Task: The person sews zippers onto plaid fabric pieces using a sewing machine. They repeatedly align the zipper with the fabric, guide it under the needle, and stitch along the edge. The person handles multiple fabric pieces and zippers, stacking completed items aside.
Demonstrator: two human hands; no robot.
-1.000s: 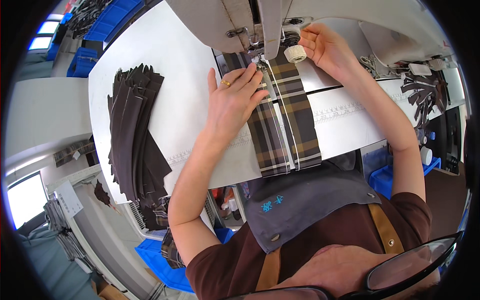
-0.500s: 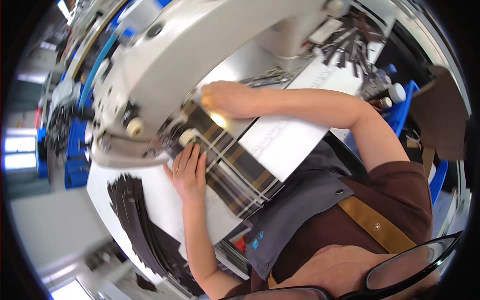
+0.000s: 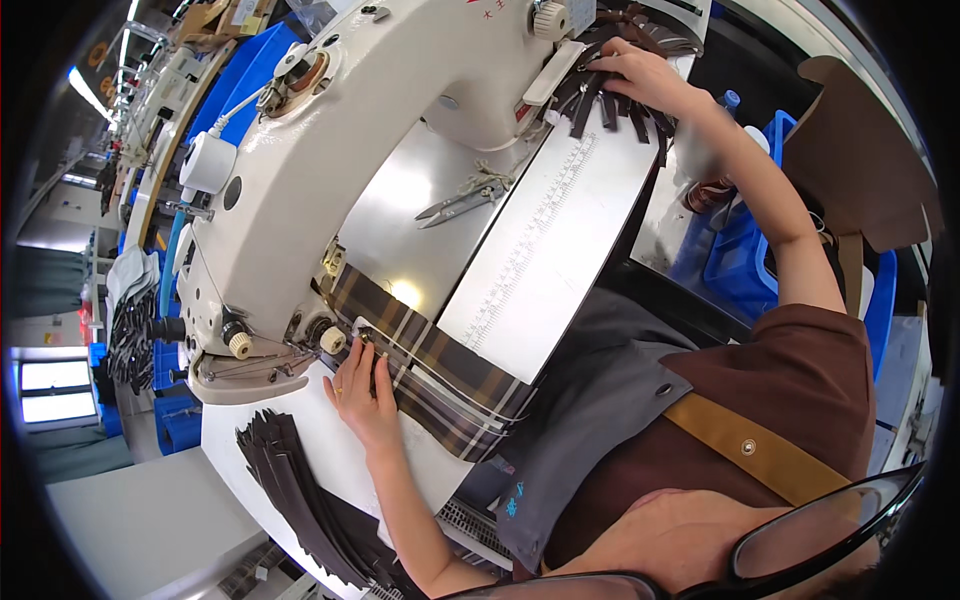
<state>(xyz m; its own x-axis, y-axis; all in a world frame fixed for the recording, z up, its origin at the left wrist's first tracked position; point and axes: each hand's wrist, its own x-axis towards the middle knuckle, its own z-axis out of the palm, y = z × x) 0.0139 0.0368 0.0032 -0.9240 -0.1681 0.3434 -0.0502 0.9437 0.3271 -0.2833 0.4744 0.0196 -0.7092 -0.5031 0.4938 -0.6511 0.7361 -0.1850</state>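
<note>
Plaid fabric (image 3: 468, 370) is best held flat under the left hand (image 3: 366, 398), fingers extended, while the right hand (image 3: 652, 82), half-curled, grip unclear, parts dark strips (image 3: 609, 108) by the right edge of the table (image 3: 565, 245).

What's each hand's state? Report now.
Left hand: open, resting on plaid fabric.
Right hand: at dark strips; whether gripping any cannot be told.

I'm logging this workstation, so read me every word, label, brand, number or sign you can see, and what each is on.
I won't copy out wording or numbers, but markings show here:
Red lettering on the sewing machine, at the picture's upper edge.
Ruler scale on the white tabletop; figures too small to read.
Blue characters on the grey apron, small and slanted.
</note>
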